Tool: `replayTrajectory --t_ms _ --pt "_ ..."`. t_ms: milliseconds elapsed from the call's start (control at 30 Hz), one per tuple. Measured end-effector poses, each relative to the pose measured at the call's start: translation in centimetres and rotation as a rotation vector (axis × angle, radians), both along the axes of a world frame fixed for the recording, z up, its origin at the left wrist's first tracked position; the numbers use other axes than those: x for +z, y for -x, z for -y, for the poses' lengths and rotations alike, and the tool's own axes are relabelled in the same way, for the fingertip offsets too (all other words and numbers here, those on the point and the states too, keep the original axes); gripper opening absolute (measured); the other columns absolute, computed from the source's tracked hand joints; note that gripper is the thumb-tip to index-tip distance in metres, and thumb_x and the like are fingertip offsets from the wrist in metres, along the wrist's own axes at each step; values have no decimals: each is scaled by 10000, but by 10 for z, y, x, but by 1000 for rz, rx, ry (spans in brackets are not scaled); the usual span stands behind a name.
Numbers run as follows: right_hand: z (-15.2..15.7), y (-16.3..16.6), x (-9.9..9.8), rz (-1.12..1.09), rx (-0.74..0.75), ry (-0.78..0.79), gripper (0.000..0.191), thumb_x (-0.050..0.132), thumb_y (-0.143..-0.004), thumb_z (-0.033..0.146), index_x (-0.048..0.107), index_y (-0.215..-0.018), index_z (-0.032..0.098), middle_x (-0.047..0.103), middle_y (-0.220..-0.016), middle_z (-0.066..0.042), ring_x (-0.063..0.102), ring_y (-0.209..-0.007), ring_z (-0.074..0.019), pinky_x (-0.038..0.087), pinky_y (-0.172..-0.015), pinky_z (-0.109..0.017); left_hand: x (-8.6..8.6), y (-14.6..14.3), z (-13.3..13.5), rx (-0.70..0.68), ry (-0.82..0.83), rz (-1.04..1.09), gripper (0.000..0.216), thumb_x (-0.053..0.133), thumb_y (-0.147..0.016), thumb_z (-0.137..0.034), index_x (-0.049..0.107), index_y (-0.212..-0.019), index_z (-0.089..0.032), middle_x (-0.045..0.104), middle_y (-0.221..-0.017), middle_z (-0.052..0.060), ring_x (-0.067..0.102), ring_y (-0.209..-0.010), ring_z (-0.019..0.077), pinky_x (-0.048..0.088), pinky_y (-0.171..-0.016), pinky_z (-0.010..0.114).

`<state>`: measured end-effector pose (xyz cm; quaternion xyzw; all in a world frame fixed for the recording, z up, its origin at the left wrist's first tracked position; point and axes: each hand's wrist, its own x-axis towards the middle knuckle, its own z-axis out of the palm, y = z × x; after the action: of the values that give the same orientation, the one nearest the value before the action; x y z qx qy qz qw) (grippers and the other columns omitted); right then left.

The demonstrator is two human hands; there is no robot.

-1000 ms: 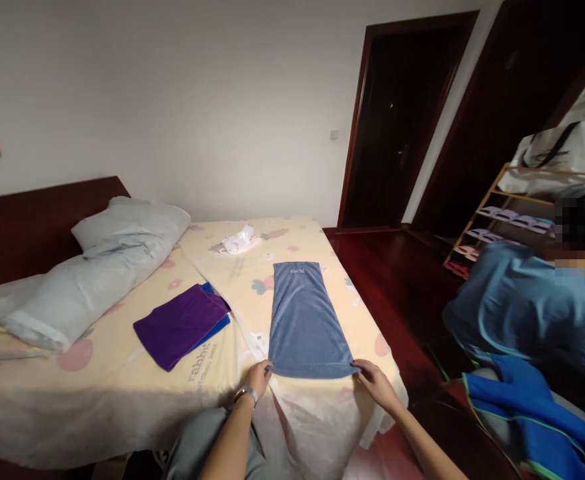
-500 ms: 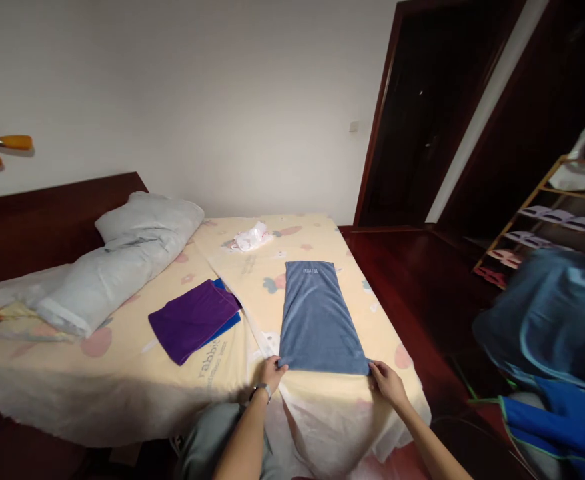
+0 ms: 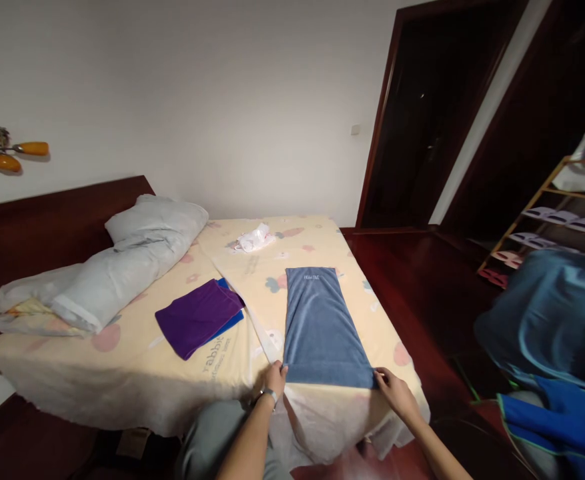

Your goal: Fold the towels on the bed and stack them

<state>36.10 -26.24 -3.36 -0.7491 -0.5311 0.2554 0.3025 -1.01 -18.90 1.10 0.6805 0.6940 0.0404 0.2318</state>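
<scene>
A grey-blue towel [image 3: 322, 327] with pale lettering at its far end lies spread on the bed [image 3: 257, 270]. Its near edge reaches the bed's front edge. My left hand [image 3: 275, 378], with a watch on the wrist, pinches the towel's near left corner. At the near right corner, my right hand [image 3: 395, 390] grips the cloth between thumb and fingers. To the left lies a folded purple towel [image 3: 197, 317], with a blue towel [image 3: 232, 325] partly hidden beneath it.
Grey bedding [image 3: 127, 267] is heaped by the dark headboard [image 3: 62, 220]. A crumpled white plastic bag [image 3: 255, 238] sits toward the wall. On the right are a shoe rack [image 3: 547, 183], a blue-covered object [image 3: 547, 320] and blue cloth [image 3: 547, 420]. A door [image 3: 417, 120] stands beyond.
The towel's near edge has been pulled slightly toward me, and its far end has slid nearer too. Both hands keep their hold on the corners. The view has shifted a little.
</scene>
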Motion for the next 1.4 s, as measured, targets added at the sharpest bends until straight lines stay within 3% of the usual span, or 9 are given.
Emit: replayTrajectory --t_ms 300,500,700,833,1000,1067,1200,1300,1400 --pt "-6 14 1 -10 -64 39 473 471 -792 593 700 -941 208 752 -1002 -126 697 -948 -301 503 -788 -360 14 6 11 168 4 176 169 563 -916 -327 674 -928 -200 748 -966 21 676 -877 128 395 -672 191" --pt "-21 12 3 -89 -59 122 472 482 -742 641 590 -569 215 677 -591 -61 655 -616 -237 435 -592 -313 17 2 5 202 28 230 121 593 -861 -243 694 -868 -179 753 -919 22 686 -874 134 409 -683 180" --pt "-21 15 3 -112 -139 76 445 478 -710 645 602 -699 217 729 -756 -77 684 -741 -244 466 -656 -300 16 -7 -6 297 27 329 170 554 -847 -293 665 -847 -165 732 -829 49 683 -811 175 405 -625 222" --pt "-16 13 7 -150 -180 72 459 504 -678 664 611 -725 220 730 -743 -82 693 -747 -269 481 -661 -320 9 -8 -13 365 81 363 113 567 -824 -273 611 -789 -174 694 -734 35 681 -717 182 416 -594 233" --pt "-4 11 6 -199 -201 18 432 536 -677 619 575 -849 224 730 -798 -71 696 -754 -261 490 -683 -320 3 -10 -5 341 163 390 115 512 -854 -175 538 -967 -184 642 -703 -16 641 -564 128 419 -547 213" --pt "3 13 5 -157 -159 5 424 514 -722 600 544 -943 239 721 -816 -49 694 -753 -243 490 -697 -314 3 -8 3 272 137 358 169 518 -854 -149 524 -1015 -198 633 -754 -27 640 -616 115 427 -591 202" --pt "17 19 11 96 -69 -22 396 398 -857 523 530 -1116 253 680 -846 -60 673 -780 -238 493 -700 -326 15 4 14 -47 -102 126 210 541 -816 -122 573 -1000 -217 624 -1010 18 606 -905 131 431 -802 214" --pt "23 20 15 293 19 -172 396 387 -863 401 598 -1139 211 647 -1038 -131 637 -968 -264 499 -840 -371 30 14 19 -220 -214 40 356 521 -750 -80 606 -1049 -254 599 -1163 23 546 -1062 165 398 -929 253" --pt "26 17 14 303 232 -231 404 454 -807 313 649 -1142 202 612 -1226 -131 575 -1139 -267 445 -1005 -403 35 21 22 -420 -207 46 572 574 -652 -69 587 -1176 -298 566 -1292 -1 468 -1209 190 333 -1043 281"
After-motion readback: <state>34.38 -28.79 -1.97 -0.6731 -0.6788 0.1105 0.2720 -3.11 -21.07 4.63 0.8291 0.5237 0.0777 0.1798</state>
